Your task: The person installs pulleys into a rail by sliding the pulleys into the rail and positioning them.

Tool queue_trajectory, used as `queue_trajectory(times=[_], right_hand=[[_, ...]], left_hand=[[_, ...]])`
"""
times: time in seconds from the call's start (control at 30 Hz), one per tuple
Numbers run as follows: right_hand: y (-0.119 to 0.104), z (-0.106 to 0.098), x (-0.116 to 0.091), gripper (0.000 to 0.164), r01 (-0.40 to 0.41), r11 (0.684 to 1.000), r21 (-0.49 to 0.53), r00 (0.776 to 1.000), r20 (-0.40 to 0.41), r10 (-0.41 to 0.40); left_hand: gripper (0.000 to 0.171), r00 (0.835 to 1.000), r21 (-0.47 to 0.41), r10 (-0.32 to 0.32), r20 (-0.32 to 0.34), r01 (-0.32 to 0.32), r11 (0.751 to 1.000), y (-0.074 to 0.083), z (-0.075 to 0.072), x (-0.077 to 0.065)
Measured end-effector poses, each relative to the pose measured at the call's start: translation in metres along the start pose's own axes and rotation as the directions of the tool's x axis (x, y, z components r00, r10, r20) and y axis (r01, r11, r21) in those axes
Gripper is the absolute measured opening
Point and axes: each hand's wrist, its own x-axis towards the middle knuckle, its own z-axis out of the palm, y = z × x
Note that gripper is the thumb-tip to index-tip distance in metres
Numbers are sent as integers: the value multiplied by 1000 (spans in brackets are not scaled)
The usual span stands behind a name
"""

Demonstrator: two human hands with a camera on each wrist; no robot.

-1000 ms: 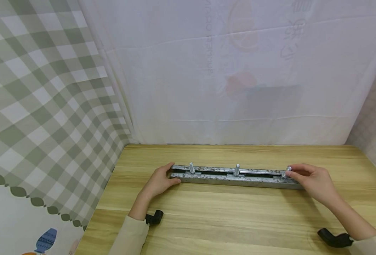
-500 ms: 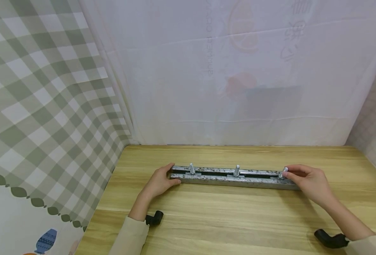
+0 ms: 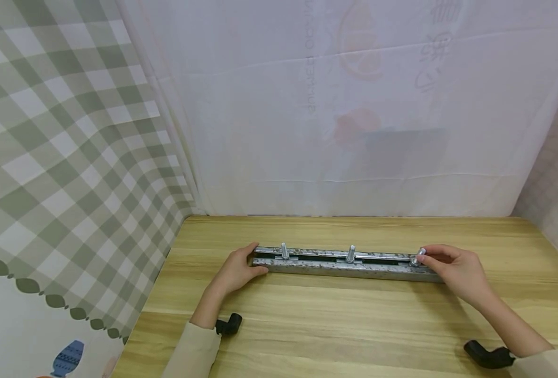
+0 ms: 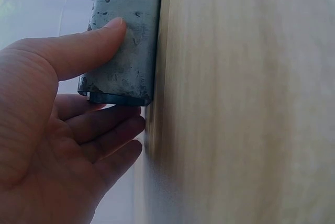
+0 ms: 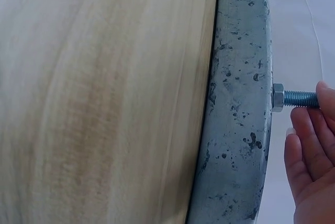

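Observation:
A slotted steel strut channel point(image 3: 336, 269) with dark specks lies lengthwise on the wooden table, slot upward. Three threaded bolts with hex nuts stand up from the slot: a left bolt point(image 3: 285, 252), a middle bolt point(image 3: 351, 254) and a right bolt point(image 5: 299, 99). My left hand point(image 3: 234, 270) grips the channel's left end, its thumb on the front face and its fingers reaching round the end and back. Near the other end, my right hand point(image 3: 463, 270) pinches the top of the right bolt between thumb and fingers. That bolt leans slightly to the right.
The wooden table point(image 3: 317, 325) ends at a white printed curtain point(image 3: 269, 131) behind the channel. Green checked cloth point(image 3: 80, 157) hangs along the left side. Black curved wrist mounts stick out beside the left sleeve point(image 3: 191, 349) and the right sleeve point(image 3: 539, 362).
My right hand has slid a little to the left along the slot with the right bolt. My left hand, the channel and the other two bolts keep their places.

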Motion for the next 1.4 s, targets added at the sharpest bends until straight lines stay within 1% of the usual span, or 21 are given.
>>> queue_trajectory(times=[0.17,0.4,0.77,0.9,0.97,1.07,1.17,1.23,1.4], right_hand=[[1,-1,0,29,11,1000,11,1000,-8,-11],[4,-2,-2,28,-11,1000,21,1000,-6,11],[2,-4,-2,32,-19,999,32,1000,1,19],[3,-8,-3,33,-1,999,44,1000,15,0],[5,-11,-4,33,22,998,56,1000,21,-23],[8,-16,-6,30,65,995,70,998,19,-66],[12,-23,-7,29,89,995,46,996,5,-89],[16,-29,-7,29,86,996,20,996,-11,-86],[27,-44,-11,33,40,998,-56,998,-50,-43]], left_hand=[[84,1000,-4,-1,2,1,1000,0,0,0],[84,1000,4,-3,6,3,1000,0,1,0],[84,1000,9,-24,-2,24,1000,7,-1,-2],[86,1000,25,-26,17,25,999,10,0,-1],[87,1000,44,-13,28,11,999,12,0,-1],[91,999,67,-12,44,9,998,15,-2,-1],[94,999,77,-17,51,13,997,17,-4,-4],[95,999,87,-4,52,0,996,17,-6,-6],[85,999,95,30,40,-34,995,16,-16,-13]])
